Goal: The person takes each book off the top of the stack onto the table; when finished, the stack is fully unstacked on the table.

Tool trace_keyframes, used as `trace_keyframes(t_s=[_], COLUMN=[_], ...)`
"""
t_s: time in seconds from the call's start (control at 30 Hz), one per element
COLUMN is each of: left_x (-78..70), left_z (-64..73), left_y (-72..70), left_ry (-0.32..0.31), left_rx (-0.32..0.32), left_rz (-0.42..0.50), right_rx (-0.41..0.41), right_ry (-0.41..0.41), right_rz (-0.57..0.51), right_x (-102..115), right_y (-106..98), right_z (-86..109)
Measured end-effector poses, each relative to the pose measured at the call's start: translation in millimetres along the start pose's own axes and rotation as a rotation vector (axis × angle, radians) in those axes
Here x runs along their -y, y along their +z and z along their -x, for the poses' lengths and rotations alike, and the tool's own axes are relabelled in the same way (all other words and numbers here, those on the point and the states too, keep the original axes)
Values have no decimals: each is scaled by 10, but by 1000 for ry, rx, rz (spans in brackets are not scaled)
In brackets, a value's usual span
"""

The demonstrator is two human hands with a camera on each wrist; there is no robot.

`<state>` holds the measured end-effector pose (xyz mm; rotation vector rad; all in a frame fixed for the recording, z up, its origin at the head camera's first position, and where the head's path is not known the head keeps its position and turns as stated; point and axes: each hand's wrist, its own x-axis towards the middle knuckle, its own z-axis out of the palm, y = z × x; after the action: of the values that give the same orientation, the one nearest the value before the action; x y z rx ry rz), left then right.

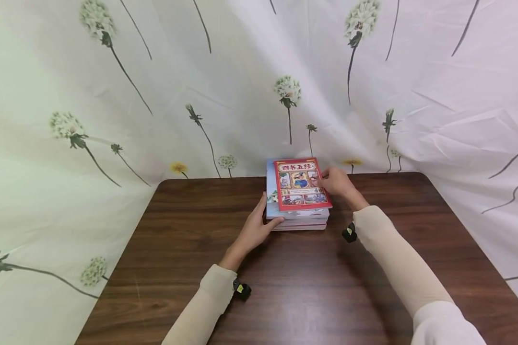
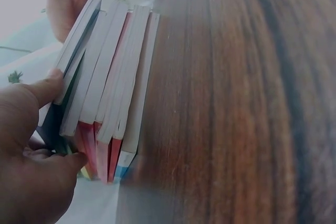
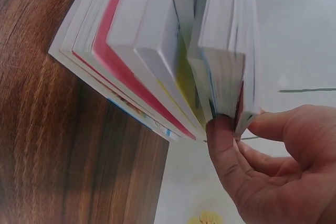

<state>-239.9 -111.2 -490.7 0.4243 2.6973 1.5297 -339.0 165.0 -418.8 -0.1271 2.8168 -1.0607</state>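
"Where are the hands?"

"Well apart, one on either side of a stack of books (image 1: 305, 223). The left hand (image 1: 253, 228) holds its near left corner, thumb along the near edge and fingers against the left side."

"And the right hand (image 1: 340, 184)?"

"It pinches the right edge of the top part of the stack, thumb above and forefinger below. The red book (image 1: 300, 184) on top is in that pinch. The right wrist view is tight, so I can't fairly say how many books under it are pinched too."

"What lies between the hands?"

"The red book, cover up, with framed cartoon pictures and a row of large characters. It sits slightly askew on a light blue book (image 1: 271, 178), which shows along the side nearer the left hand. Below those, page edges face the right hand, and coloured ends show beside the left fingers."

"And further out?"

"Behind each hand is a cream sleeve, with a black device (image 1: 242, 290) by the left wrist and another by the right. Under both hands spreads a dark wooden table (image 1: 190, 249). Beyond the hands, past the far end of the stack, hangs a white cloth (image 1: 250, 110) printed with dandelions."
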Motion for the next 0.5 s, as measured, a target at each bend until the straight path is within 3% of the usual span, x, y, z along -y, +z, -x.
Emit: trace_keyframes(t_s=[0.5], left_x=[41], left_z=[-32], left_y=[13], left_ry=[5], left_rx=[-11], left_rz=[-4], right_rx=[-2], right_ry=[14], right_rz=[-76], right_x=[-104], right_y=[-54], right_z=[48])
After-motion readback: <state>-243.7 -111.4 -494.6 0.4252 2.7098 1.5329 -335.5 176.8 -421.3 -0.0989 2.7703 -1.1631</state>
